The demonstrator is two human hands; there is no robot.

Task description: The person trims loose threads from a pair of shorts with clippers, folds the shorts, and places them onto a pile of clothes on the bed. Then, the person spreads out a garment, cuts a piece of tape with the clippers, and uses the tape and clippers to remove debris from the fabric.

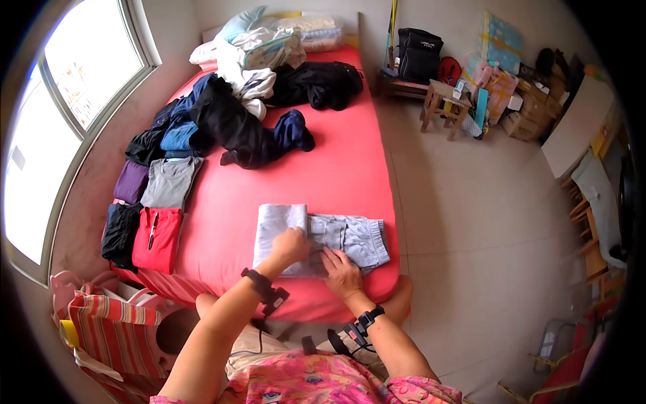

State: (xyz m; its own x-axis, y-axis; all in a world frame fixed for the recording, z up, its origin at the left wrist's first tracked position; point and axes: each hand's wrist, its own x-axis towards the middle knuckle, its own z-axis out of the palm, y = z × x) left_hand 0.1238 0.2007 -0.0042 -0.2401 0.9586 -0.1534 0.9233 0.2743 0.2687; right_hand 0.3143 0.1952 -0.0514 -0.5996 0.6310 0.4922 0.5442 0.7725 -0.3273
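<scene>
Light grey trousers [360, 236] with an elastic waistband lie on the red sheet near the front of the bed. Their left part is folded over toward the waistband, which points right. My left hand [291, 246] is closed on the edge of this folded part, its fingertips partly hidden. Beside it, my right hand [342, 275] rests on the trousers with fingers stretched out, holding nothing. A band with a small device is strapped on each wrist.
Folded clothes line the bed's left side: a red garment [157, 239], a grey shirt [168, 182] and a purple one [131, 180]. Loose black clothes [235, 124] are heaped farther back. A striped bag [111, 330] stands at lower left, a wooden stool [444, 104] at back right.
</scene>
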